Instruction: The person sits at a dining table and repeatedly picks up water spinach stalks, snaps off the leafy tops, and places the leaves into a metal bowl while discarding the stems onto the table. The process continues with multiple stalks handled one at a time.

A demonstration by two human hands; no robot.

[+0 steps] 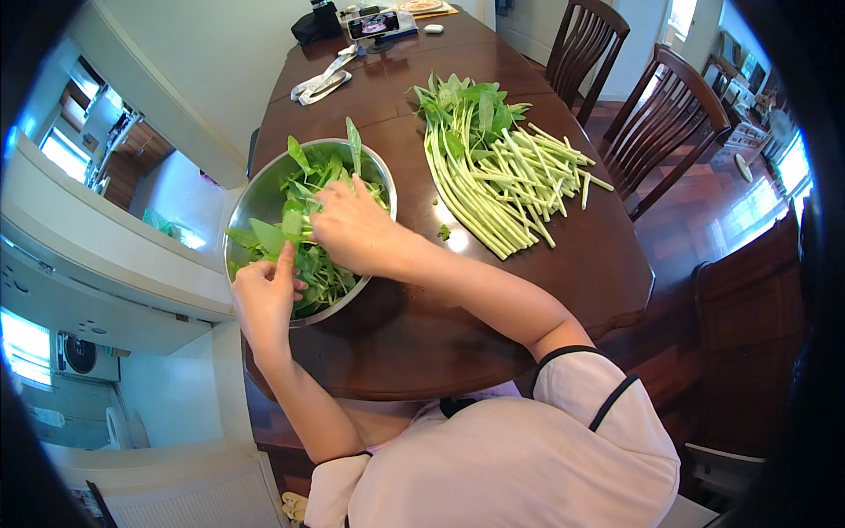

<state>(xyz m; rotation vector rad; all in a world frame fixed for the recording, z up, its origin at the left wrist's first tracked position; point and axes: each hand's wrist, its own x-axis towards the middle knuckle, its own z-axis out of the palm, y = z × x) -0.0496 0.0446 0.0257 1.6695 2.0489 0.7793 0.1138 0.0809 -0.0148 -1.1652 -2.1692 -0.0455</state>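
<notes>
A round stainless steel bowl at the table's left edge holds leafy greens. Over the near left part of the bowl, my left hand pinches a green leafy sprig between thumb and fingers. My right hand is over the bowl's middle with bent fingers around pale green stems, its fingertips partly hidden. To the right of the bowl lies a bunch of long-stemmed leafy greens, its leaves at the far end. Beside that bunch is a loose heap of short bare stems.
The dark wooden table bears a small leaf scrap between bowl and bunch. Farther back are a white patterned strap-like item, a phone on a stand, a white case and a black bag. Wooden chairs stand along the right side.
</notes>
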